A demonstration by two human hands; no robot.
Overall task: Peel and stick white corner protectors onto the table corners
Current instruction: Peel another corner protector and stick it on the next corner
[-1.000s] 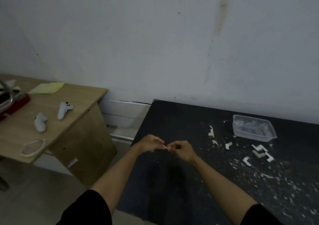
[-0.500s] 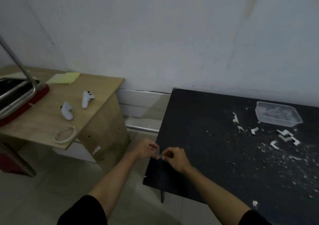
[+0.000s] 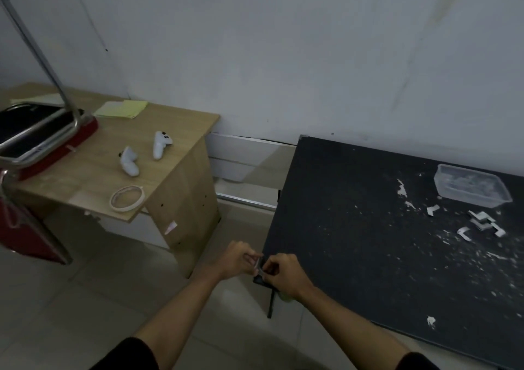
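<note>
At nearest range: two bare forearms in dark sleeves, reaching forward.
- Left hand (image 3: 236, 259): fingers curled, tips pinching one end of a small white corner protector (image 3: 258, 264).
- Right hand (image 3: 283, 273): fingers curled, pinching the protector's other side. The piece sits at the near left corner of the black table (image 3: 354, 242). Contact with the corner cannot be told.

Mid range, on the tabletop: white paper scraps (image 3: 401, 188), several loose protectors (image 3: 482, 223), a clear plastic container (image 3: 472, 185) just behind them.

Left, across a tiled floor gap: wooden desk (image 3: 85, 177) bearing a tape roll (image 3: 127, 198), two white controllers (image 3: 130, 162), yellow paper (image 3: 122, 108), and an upturned red chair (image 3: 42, 134).

Farthest: pale wall (image 3: 269, 57).
</note>
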